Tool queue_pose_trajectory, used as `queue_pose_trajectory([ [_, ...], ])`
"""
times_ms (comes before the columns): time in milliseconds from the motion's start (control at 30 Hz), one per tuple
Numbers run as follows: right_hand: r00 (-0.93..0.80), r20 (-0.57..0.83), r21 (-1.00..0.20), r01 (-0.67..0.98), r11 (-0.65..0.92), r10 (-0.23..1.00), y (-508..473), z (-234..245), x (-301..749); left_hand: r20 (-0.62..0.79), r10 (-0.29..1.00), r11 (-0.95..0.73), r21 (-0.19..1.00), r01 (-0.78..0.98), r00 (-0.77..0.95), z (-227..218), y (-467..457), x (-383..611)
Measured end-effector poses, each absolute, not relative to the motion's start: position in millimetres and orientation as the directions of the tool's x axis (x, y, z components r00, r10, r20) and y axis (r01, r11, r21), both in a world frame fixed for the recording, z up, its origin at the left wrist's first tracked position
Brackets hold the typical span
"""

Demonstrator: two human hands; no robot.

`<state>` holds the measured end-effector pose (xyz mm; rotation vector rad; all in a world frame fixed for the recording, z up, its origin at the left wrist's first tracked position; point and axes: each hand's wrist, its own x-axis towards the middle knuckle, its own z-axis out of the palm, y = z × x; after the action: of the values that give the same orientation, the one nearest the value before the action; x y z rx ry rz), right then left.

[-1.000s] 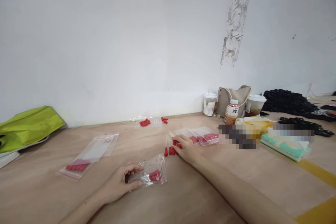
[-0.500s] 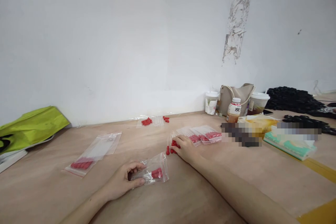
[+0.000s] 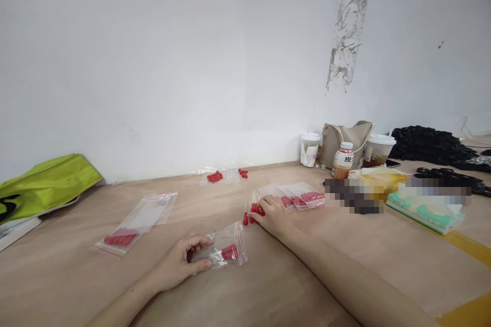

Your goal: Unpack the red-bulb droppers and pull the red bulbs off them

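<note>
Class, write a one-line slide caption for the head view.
Left hand holds a clear zip bag while right hand touches red pieces near it.

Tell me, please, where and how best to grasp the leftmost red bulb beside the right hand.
Probably pinch the leftmost red bulb across its rounded near end, coming from above and the near left: it lies lengthwise toward the person with its left side exposed, while other red bulbs and the right hand crowd its right.
</note>
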<state>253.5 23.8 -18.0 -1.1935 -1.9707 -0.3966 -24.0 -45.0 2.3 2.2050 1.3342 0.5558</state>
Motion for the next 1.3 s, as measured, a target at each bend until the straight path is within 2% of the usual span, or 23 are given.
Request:
queue_pose_trajectory([
  [400, -0.291, 0.747, -0.106, 0.836, 0.538, 0.598, 20, -13, 253, 0.073, 0.898, -0.385, 0.607, 0.695, 0.434, 5, -46, -22],
  [600, -0.269, 0.749, -0.143, 0.827, 0.543, 0.606, 19, -12, 252, 0.079, 0.895, -0.392, 0.61, 0.689, 0.439, 5, -48, -23],
  [767, -0.242, 0.773, -0.205, 0.78, 0.591, 0.587, 7, -4, 250, 0.138, 0.884, -0.432, 0.609, 0.665, 0.448, 8, -50, -20],
  [900, -0.369, 0.708, -0.258, 0.659, 0.706, 0.603, -13, 4, 246, 0.191, 0.88, -0.456, 0.596, 0.661, 0.435, 12, -56, -15],
  [1067, -0.556, 0.551, -0.268, 0.588, 0.763, 0.623, -25, 2, 241, 0.21, 0.823, -0.549, 0.533, 0.644, 0.528, 10, -60, -11],
  [1300, -0.631, 0.471, -0.246, 0.578, 0.778, 0.617, -24, -3, 226, 0.076, 0.749, -0.633, 0.375, 0.677, 0.658, 11, -59, -10],
])
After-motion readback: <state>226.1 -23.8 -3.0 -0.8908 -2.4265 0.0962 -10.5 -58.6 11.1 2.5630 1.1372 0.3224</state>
